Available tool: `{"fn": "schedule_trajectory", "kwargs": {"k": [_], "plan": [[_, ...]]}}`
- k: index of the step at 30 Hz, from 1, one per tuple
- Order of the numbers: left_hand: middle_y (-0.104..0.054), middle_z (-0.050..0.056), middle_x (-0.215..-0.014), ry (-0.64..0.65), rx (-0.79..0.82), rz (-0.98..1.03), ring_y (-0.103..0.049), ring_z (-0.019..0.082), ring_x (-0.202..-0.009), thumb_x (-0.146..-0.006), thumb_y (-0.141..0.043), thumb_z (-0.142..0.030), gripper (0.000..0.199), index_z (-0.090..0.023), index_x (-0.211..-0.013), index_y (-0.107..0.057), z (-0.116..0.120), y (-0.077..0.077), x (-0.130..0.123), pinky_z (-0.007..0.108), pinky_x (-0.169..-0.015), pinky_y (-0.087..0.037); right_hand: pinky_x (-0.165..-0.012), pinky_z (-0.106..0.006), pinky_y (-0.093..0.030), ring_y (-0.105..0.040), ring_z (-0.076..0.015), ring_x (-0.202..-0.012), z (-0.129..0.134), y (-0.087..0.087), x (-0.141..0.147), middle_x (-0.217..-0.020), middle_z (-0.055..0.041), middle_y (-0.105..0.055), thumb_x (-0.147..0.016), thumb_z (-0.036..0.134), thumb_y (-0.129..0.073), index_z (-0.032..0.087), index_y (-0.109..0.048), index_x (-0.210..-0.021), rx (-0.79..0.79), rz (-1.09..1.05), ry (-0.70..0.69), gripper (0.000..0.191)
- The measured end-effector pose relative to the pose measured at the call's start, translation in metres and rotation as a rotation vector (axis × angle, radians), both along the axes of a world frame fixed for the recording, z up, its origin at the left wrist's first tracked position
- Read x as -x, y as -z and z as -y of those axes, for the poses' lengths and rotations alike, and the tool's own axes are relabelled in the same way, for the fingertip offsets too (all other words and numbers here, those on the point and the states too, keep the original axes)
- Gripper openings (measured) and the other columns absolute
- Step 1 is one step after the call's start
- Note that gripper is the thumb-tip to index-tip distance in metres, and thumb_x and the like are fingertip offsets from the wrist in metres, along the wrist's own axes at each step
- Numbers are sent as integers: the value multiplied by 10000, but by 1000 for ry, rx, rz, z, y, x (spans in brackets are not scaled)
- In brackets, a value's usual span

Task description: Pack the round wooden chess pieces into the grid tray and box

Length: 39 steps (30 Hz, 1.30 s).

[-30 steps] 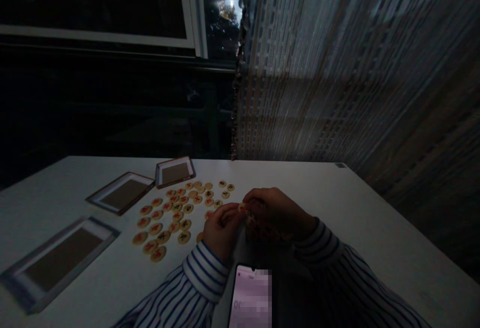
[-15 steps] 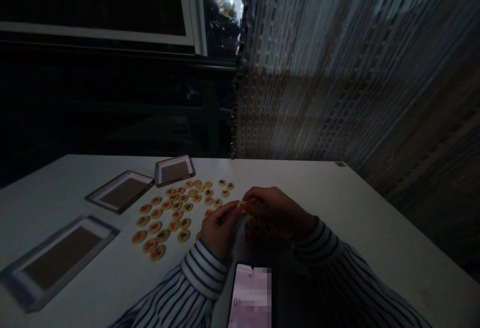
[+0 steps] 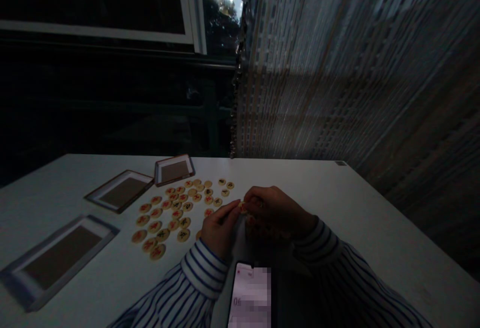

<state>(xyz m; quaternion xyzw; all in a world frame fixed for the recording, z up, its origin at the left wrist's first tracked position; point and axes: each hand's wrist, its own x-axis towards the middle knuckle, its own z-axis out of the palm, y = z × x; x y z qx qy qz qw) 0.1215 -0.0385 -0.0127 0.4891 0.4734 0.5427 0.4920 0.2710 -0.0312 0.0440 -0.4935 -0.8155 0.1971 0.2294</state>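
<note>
Between my two hands is a round wooden xiangqi piece (image 3: 242,207) with a red marking. My left hand (image 3: 219,228) is closed, its thumb and forefinger at the piece's left edge. My right hand (image 3: 279,210) pinches the same piece from the right, its palm side in shadow. Under the right hand sit more grouped pieces (image 3: 264,229), dim and partly covered, so how they are arranged I cannot tell. Left of my hands lie many loose xiangqi pieces (image 3: 183,222), some marked red, some black, a few showing plain faces.
Three shallow rectangular trays or lids rest on the white table (image 3: 300,173): a near one (image 3: 101,224), a middle one (image 3: 150,184) and a far one (image 3: 192,170). A lit phone (image 3: 243,288) lies in front of me. A bead curtain (image 3: 300,68) hangs behind the table.
Almost nothing differs. The piece between my fingers has shifted or turned slightly; both hands stay in the same place, and the loose pieces have not moved.
</note>
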Motion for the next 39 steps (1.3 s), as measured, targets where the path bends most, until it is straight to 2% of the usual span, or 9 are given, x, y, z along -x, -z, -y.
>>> {"fn": "schedule_trajectory", "kwargs": {"k": [7, 11, 16, 33, 39], "plan": [[-689, 50, -769, -36, 11, 35, -630, 173, -738, -600, -649, -315, 232, -164, -775, -667, -2, 3, 0, 278, -705, -501, -578, -199, -378, -572, -107, -651, 0, -1, -1, -721, 2, -634, -762, 196, -475, 189, -570, -854, -8, 5, -21, 133], [-688, 49, -766, -23, 27, 71, -630, 166, -718, -594, -649, -325, 232, -170, -766, -664, -2, 2, -1, 264, -666, -508, -564, -195, -374, -564, -103, -617, -1, 0, 0, -686, 9, -624, -761, 202, -481, 186, -570, -887, -13, 5, -21, 154], [-691, 62, -805, -1, 13, 90, -631, 186, -768, -582, -663, -332, 290, -146, -805, -664, -2, 2, -1, 293, -715, -502, -569, -195, -379, -565, -100, -630, -1, 1, 0, -721, 5, -626, -767, 215, -479, 194, -578, -907, -20, -3, -9, 172], [-694, 56, -825, -9, 17, 46, -629, 189, -812, -588, -656, -276, 241, -173, -804, -680, 0, -1, 0, 306, -790, -486, -560, -202, -376, -568, -106, -627, -1, 1, 1, -701, 11, -633, -767, 263, -502, 199, -559, -895, 7, 7, -17, 153], [-688, 58, -861, 3, 26, 78, -621, 199, -838, -604, -652, -291, 244, -184, -822, -677, -1, 4, 0, 325, -803, -481, -578, -206, -387, -566, -109, -646, 2, -1, -2, -742, 1, -636, -792, 262, -469, 203, -546, -948, 4, 29, -75, 184]]}}
